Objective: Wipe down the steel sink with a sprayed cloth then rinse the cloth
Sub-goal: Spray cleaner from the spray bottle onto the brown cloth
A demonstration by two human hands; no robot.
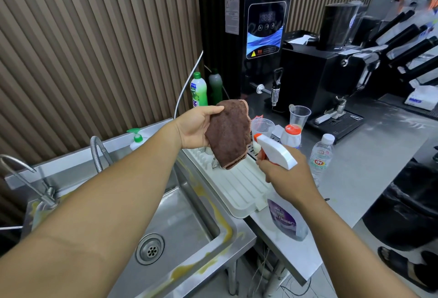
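My left hand [196,127] holds a folded brown cloth [228,135] up in the air above the white drying tray, thumb over its top edge. My right hand [285,175] grips a spray bottle [284,217] with a purple cleaner label; its white and orange trigger head [276,150] points at the cloth from close by. The steel sink [180,217] lies below my left arm, with yellow smears along its rim and a round drain [149,248] in the basin.
A white drying tray [239,186] sits right of the sink. Behind it stand plastic cups [299,114], a water bottle [321,153], green dish soap bottles [198,89], a black water boiler [246,44] and a coffee machine [327,79]. Taps [30,179] rise at the sink's left.
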